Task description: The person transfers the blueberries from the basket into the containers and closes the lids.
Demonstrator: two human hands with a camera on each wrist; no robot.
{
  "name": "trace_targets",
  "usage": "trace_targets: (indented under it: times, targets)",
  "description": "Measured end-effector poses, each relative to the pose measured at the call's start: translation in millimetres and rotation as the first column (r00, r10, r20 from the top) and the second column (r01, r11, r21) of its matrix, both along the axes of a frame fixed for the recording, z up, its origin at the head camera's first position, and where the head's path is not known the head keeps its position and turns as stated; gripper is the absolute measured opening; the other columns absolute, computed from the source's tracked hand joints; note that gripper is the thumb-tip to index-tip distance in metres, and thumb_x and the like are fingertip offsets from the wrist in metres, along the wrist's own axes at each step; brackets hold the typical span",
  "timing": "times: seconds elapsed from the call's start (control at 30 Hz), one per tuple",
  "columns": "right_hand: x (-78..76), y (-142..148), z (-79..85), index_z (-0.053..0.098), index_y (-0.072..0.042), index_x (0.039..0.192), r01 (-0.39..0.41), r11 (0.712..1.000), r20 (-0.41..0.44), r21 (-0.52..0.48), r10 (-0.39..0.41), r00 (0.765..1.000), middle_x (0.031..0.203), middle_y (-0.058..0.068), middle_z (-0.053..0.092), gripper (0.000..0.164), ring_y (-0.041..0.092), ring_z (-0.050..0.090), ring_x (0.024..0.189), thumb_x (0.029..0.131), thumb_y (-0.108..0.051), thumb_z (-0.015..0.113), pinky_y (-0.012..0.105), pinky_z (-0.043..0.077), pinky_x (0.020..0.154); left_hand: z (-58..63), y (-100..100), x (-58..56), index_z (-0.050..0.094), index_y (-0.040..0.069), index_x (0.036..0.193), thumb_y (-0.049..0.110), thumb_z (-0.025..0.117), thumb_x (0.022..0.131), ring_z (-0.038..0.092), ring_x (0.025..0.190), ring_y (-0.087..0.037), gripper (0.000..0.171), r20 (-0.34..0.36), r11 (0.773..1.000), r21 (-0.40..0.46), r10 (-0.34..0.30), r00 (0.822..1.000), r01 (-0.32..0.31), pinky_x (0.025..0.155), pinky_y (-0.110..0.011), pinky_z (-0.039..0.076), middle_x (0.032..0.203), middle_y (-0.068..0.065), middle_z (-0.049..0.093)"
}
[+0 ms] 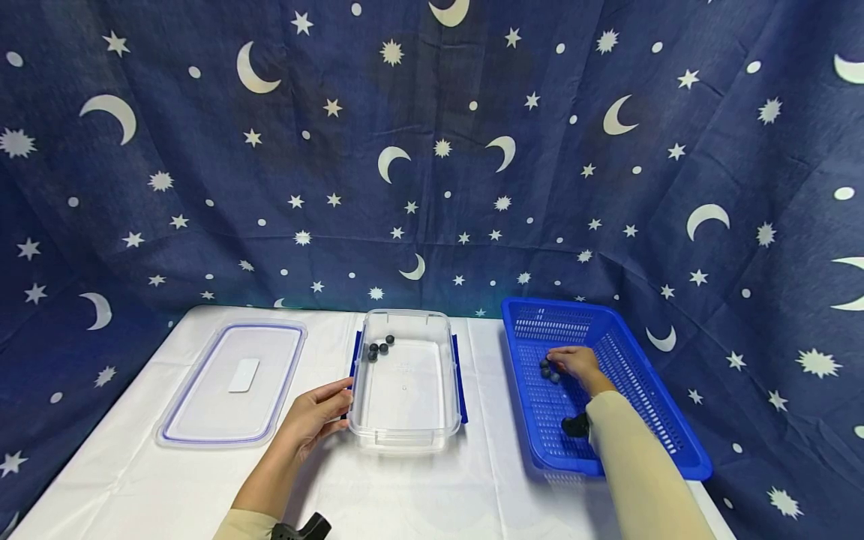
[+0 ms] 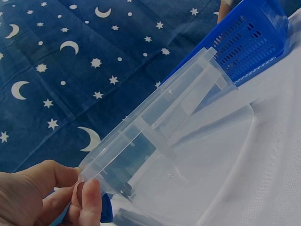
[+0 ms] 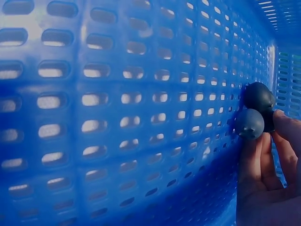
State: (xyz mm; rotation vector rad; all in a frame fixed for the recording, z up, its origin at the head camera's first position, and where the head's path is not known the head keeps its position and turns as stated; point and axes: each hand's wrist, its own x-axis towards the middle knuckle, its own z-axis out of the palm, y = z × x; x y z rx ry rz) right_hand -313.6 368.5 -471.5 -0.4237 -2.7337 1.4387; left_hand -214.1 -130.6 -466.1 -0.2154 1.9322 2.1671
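My left hand (image 1: 312,415) grips the left rim of a clear plastic container (image 1: 405,405), thumb and fingers pinching its side near the blue latch. In the left wrist view the fingers (image 2: 89,197) hold the container's corner. Several blueberries (image 1: 383,348) lie in its far left part. At the right, my right hand (image 1: 576,364) reaches into a blue perforated basket (image 1: 540,427). Its thumb and fingers pinch a dark blueberry (image 3: 268,121), mostly hidden by the fingertips. Other blueberries (image 3: 249,124) sit right beside it in the basket.
Left of the container, a clear lid (image 1: 202,405) with a blue-violet seal lies flat, a small white rectangle (image 1: 244,375) on it. Everything stands on a white-covered table (image 1: 432,502). Behind hangs a dark blue curtain (image 1: 445,202) with moons and stars.
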Motion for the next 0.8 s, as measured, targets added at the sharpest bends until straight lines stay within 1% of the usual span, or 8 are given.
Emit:
trace_targets:
  times: [0.07,0.17,0.27,0.4,0.47,0.6,0.7,0.8]
  targets:
    - [0.5,-0.1,0.1,0.068,0.012,0.111,0.008,1.000,0.009,-0.007,-0.008,1.000,0.092,0.007,0.075,0.032,-0.002,0.058,0.070,0.089,-0.010,0.070,0.011,0.051,0.064,0.2,0.1,0.2,0.052,-0.004,0.139,0.012,0.065,0.095,0.063,0.090,-0.010,0.049,0.002,1.000,-0.002,0.002,1.000,-0.002,0.070,-0.020,0.061,0.107,-0.004,0.066]
    - [3.6,-1.8,3.5,0.065,0.017,0.113,0.012,0.998,0.000,-0.062,-0.012,1.000,0.090,0.007,0.074,0.034,-0.002,0.059,0.070,0.089,-0.007,0.069,0.012,0.053,0.064,0.7,0.3,0.7,0.052,-0.004,0.139,0.012,0.065,0.095,0.063,0.090,-0.010,0.048,0.003,1.000,0.000,0.005,1.000,-0.005,0.070,-0.020,0.061,0.107,-0.005,0.067]
    - [6.1,-3.5,6.7,0.063,0.020,0.113,0.038,0.991,-0.017,-0.128,-0.040,0.999,0.082,0.001,0.073,0.033,-0.003,0.059,0.067,0.089,-0.003,0.069,0.011,0.055,0.063,1.5,0.4,1.2,0.052,-0.004,0.139,0.011,0.065,0.095,0.063,0.088,-0.010,0.048,0.006,1.000,0.006,0.005,1.000,-0.005,0.069,-0.020,0.061,0.106,-0.005,0.066]
    - [6.2,-1.2,7.3,0.065,0.019,0.110,0.085,0.980,-0.033,-0.180,-0.092,0.995,0.077,-0.004,0.070,0.027,-0.003,0.060,0.066,0.090,0.001,0.067,0.012,0.056,0.063,2.0,0.4,1.3,0.051,-0.005,0.139,0.011,0.065,0.095,0.062,0.087,-0.009,0.049,0.008,1.000,0.010,0.005,1.000,-0.005,0.069,-0.020,0.061,0.105,-0.005,0.066]
    - [5.6,0.5,7.3,0.066,0.018,0.108,0.107,0.975,-0.041,-0.193,-0.117,0.992,0.076,-0.005,0.070,0.025,-0.002,0.061,0.065,0.089,0.002,0.068,0.014,0.058,0.064,2.1,0.4,1.2,0.051,-0.005,0.139,0.011,0.065,0.095,0.062,0.087,-0.009,0.049,0.007,1.000,0.010,0.007,1.000,-0.007,0.068,-0.019,0.061,0.104,-0.004,0.066]
    - [4.8,1.2,8.3,0.064,0.020,0.109,0.121,0.973,-0.071,-0.197,-0.138,0.988,0.076,-0.002,0.070,0.027,-0.001,0.062,0.065,0.088,0.004,0.068,0.017,0.059,0.067,2.0,0.4,0.6,0.051,-0.005,0.139,0.011,0.065,0.095,0.062,0.087,-0.009,0.049,0.007,1.000,0.010,0.011,1.000,-0.011,0.068,-0.019,0.061,0.103,-0.003,0.067]
    - [3.9,1.1,9.1,0.061,0.022,0.112,0.120,0.975,-0.093,-0.189,-0.139,0.986,0.077,-0.003,0.070,0.031,-0.002,0.061,0.064,0.088,0.004,0.068,0.014,0.058,0.065,1.8,0.2,0.5,0.051,-0.005,0.139,0.011,0.065,0.095,0.063,0.087,-0.009,0.049,0.006,1.000,0.011,0.010,1.000,-0.010,0.068,-0.019,0.061,0.103,-0.003,0.067]
    - [2.0,1.1,10.2,0.061,0.021,0.113,0.130,0.971,-0.101,-0.201,-0.152,0.983,0.075,-0.007,0.069,0.032,-0.004,0.060,0.064,0.088,0.003,0.069,0.012,0.057,0.064,1.7,0.1,0.4,0.051,-0.005,0.139,0.010,0.065,0.095,0.063,0.086,-0.009,0.049,0.006,1.000,0.013,0.008,1.000,-0.009,0.068,-0.019,0.061,0.102,-0.002,0.067]
